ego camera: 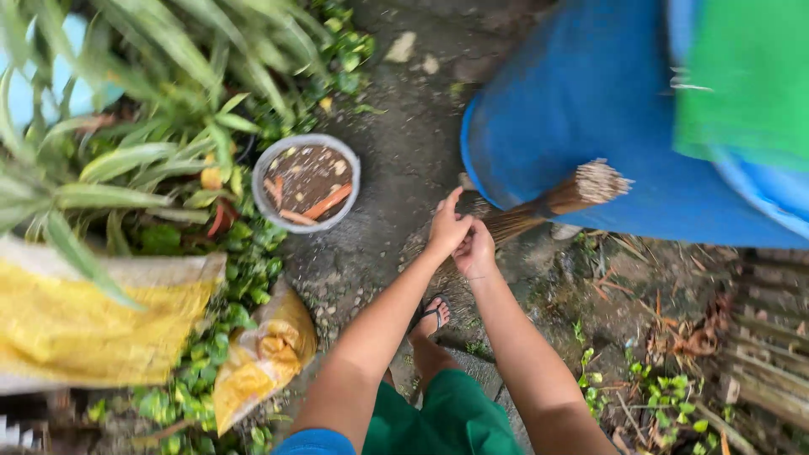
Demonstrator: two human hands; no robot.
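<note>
A stick broom (552, 202) of thin brown ribs leans against the blue barrel (573, 126), its bound end pointing up to the right. My right hand (477, 249) is closed around the broom's bristles near the ground. My left hand (447, 226) rests against the right one, fingers on the same bristles with the thumb raised. Both arms reach forward over my green shorts (451, 417) and my sandalled foot (431, 316).
A grey pot (306, 181) of soil with orange scraps stands to the left on the damp ground. Long-leaved plants (143, 109) and yellow sacks (84, 316) fill the left side. Green cloth (750, 76) hangs over the barrel; bamboo slats (767, 345) lie at the right.
</note>
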